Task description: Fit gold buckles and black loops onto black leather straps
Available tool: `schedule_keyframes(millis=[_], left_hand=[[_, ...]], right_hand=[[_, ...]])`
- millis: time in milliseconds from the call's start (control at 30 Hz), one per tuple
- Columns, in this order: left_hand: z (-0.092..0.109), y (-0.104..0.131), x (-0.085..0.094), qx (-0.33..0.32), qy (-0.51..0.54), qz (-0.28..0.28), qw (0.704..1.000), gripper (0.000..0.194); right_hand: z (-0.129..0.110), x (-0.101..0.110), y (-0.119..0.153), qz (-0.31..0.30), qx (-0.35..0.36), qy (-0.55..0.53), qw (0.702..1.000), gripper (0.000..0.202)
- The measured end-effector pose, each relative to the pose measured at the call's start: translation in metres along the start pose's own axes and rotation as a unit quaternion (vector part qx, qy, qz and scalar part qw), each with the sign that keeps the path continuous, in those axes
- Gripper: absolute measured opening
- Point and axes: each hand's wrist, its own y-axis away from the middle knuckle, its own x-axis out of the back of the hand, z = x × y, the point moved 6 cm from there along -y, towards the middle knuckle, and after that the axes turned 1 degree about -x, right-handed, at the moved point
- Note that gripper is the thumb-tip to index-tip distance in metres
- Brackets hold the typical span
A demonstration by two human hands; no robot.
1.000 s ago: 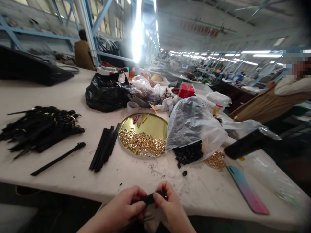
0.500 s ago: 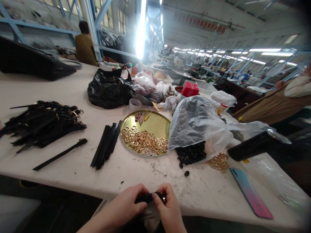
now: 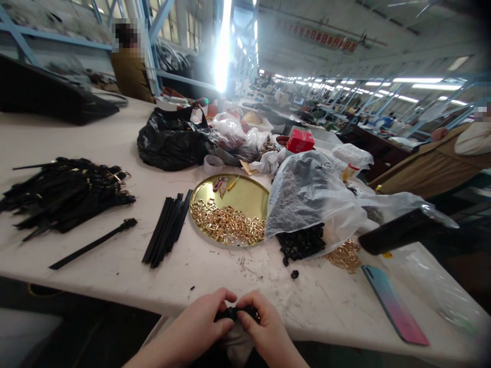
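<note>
Head view: fingers of left hand (image 3: 203, 318) and right hand (image 3: 263, 321) pinched a narrow, fabric-like black strap (image 3: 230, 313); steady tension seemed best.

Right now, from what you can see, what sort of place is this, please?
Probably a factory workshop: black strips and a gold tray of small metal pieces lie on the work table, and beyond it rows of ceiling lights run through a large hall.
</note>
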Motion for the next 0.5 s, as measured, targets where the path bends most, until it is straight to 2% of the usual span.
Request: schedule_keyframes(millis=[167,300,400,500], left_hand=[[0.005,0.001,-0.007,-0.009,-0.001,-0.03,1.0,0.034],[0.01,0.002,-0.006,-0.011,0.002,-0.023,1.0,0.033],[0.005,0.002,-0.003,0.001,0.018,-0.02,1.0,0.036],[-0.007,0.002,-0.006,0.019,0.038,-0.036,0.998,0.022]], right_hand=[[-0.008,-0.002,0.0,-0.035,0.035,0.029,0.998,0.012],[-0.014,0.003,0.0,-0.017,0.05,0.05,0.997,0.015],[-0.013,0.004,-0.001,-0.02,0.03,0.032,0.999,0.011],[-0.007,0.002,-0.002,-0.006,0.016,0.006,1.0,0.007]])
